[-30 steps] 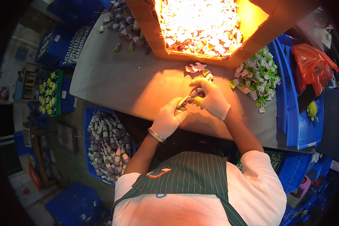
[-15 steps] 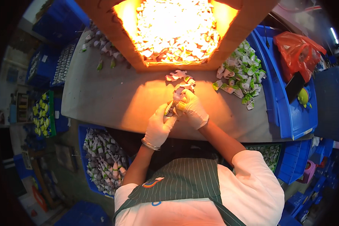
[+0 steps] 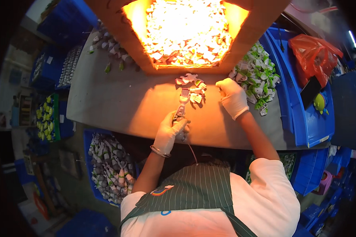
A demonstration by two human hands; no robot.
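My gloved left hand (image 3: 169, 128) is closed round a small white-and-grey plastic toy part (image 3: 182, 106). The part points away from me, its far end purplish, and the fingers hide its near end. Off to the right, my gloved right hand (image 3: 233, 98) hangs over the table beside a heap of white-and-green parts (image 3: 261, 75). Its fingers are curled in, and whatever they hold, if anything, is hidden. Between the hands and the box lie a few loose white parts (image 3: 195, 96) with green and pinkish marks.
A brightly lit cardboard box (image 3: 146, 69) full of small parts stands at the back of the grey table (image 3: 103, 94). Along the right side runs a blue tray (image 3: 292, 114) with a red plastic bag (image 3: 313, 55). Below the left edge sits a blue crate (image 3: 91, 181) of white-and-grey pieces.
My right hand has left the left hand and moved right toward the white-and-green heap. My left hand keeps the toy part, now more exposed. Another white part shows on the table.
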